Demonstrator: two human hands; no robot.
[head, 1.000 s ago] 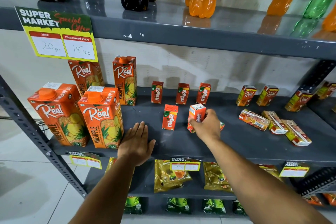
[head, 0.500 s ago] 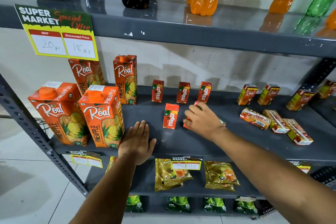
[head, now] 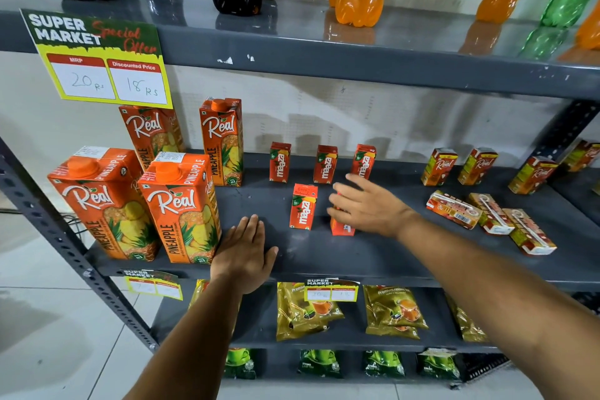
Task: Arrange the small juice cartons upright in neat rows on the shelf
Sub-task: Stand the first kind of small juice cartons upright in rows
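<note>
The right hand (head: 367, 208) hangs over the middle of the grey shelf (head: 357, 253), fingers spread and loose, gripping nothing; its palm covers the top of a small orange carton (head: 342, 228), which stands upright with its long axis vertical — whether the palm touches it cannot be told. Just beside it at nine o'clock stands a second small carton (head: 303, 211), upright too, label facing the camera. At twelve o'clock from these two, along the back of the shelf, a row of three small cartons (head: 325, 164) stands upright, evenly spaced, fronts forward.

The left hand (head: 243, 253) lies flat and open on the shelf's front edge, fingers pointing toward the back wall, just beside a large pineapple juice box (head: 180, 208).

At three o'clock from the right hand, three small cartons lying down (head: 490, 217) rest on their sides — long axes level, slanting from back-left to front-right, touching or nearly so. Behind them more small cartons (head: 438, 167) stand upright, tilted slightly by the wide lens.
</note>
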